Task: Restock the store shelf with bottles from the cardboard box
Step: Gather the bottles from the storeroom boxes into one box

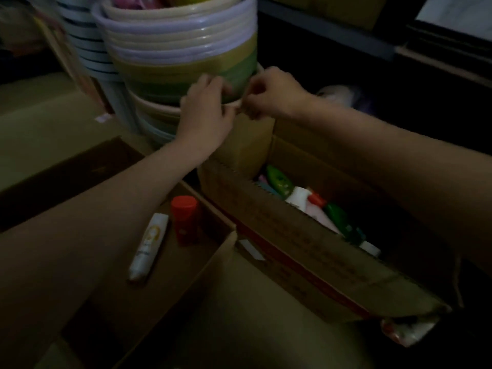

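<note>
Both bare forearms reach forward and up from the bottom corners of the dim head view, meeting at the far end of the open cardboard box [306,235]. The left hand [205,113] is raised with its back to the camera, wrist slightly bent, fingers curled toward the rim of a pale basin [157,110] just behind the box's upright end flap [253,139]. The right hand [269,94] comes in from the right, knuckles up, fingers bunched together beside the left hand's fingertips. Motion blur and low light hide what either hand pinches or grips, so I cannot tell whether the fingers hold anything. The bottles [314,206] lie jumbled inside the box below the right forearm: green, white and pink bodies, one with an orange-red cap. In a second carton [207,262] to the left, under the left forearm, a white tube [149,246] lies flat next to an upright red bottle [185,222]. A stack of nested plastic tubs [181,43] stands behind the hands.
</note>
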A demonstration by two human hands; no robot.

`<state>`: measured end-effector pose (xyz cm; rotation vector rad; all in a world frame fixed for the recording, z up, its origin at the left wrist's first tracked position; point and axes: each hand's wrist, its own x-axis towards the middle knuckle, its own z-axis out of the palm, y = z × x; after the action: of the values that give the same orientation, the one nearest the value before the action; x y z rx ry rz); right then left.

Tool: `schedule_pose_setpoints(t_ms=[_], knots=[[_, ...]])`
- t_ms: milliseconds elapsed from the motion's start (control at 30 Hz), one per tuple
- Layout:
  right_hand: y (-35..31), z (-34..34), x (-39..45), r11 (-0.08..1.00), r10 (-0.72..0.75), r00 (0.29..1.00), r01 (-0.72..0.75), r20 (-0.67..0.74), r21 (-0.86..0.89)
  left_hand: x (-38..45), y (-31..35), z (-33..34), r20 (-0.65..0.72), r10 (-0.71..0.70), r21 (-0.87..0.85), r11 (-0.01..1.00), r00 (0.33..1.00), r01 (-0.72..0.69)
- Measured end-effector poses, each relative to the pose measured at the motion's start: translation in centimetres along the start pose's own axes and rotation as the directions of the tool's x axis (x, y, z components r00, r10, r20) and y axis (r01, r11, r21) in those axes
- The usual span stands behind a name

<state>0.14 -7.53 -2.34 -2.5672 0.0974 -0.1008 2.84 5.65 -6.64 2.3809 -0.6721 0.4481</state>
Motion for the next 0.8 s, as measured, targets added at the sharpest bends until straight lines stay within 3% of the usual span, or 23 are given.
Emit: schedule_pose_setpoints(t_ms=[100, 200, 367, 467, 567, 667, 800], knots=[[6.9, -1.5, -0.6, 0.96, 0.247, 0.967, -0.253, 0.07, 0.12, 1.1, 3.1, 2.9, 0.125, 0.121, -0.013, 0.993, 0.985, -0.121], [13.1, -1.5, -1.5, 0.905, 0.415, 0.894, -0.425, 0.169, 0.025, 1.5, 4.9, 5.7, 0.279, 0.186, 0.007, 0.981, 0.942, -0.196], [18.5, 1.9, -2.4, 0.877, 0.468, 0.778, -0.351, 0.419, -0.328, 2.2, 5.2, 8.9, 0.625, 0.097, 0.142, 0.962, 0.775, -0.234], [19.6, 5.0, -2.3, 0.875, 0.468, 0.718, -0.294, 0.515, -0.385, 1.9, 4.8, 10.1, 0.713, 0.048, 0.257, 0.911, 0.7, -0.324], [20.9, 7.6, -2.0, 0.874, 0.486, 0.689, -0.394, 0.538, -0.285, 1.5, 4.4, 11.0, 0.785, 0.004, 0.3, 0.873, 0.619, -0.386], [22.7, 10.2, -1.8, 0.796, 0.586, 0.625, -0.563, 0.516, -0.221, 1.5, 3.9, 11.4, 0.8, -0.001, 0.31, 0.857, 0.6, -0.412], [24.4, 11.8, -1.8, 0.77, 0.61, 0.653, -0.622, 0.449, -0.141, 1.8, 4.1, 12.1, 0.792, -0.001, 0.301, 0.87, 0.611, -0.389]])
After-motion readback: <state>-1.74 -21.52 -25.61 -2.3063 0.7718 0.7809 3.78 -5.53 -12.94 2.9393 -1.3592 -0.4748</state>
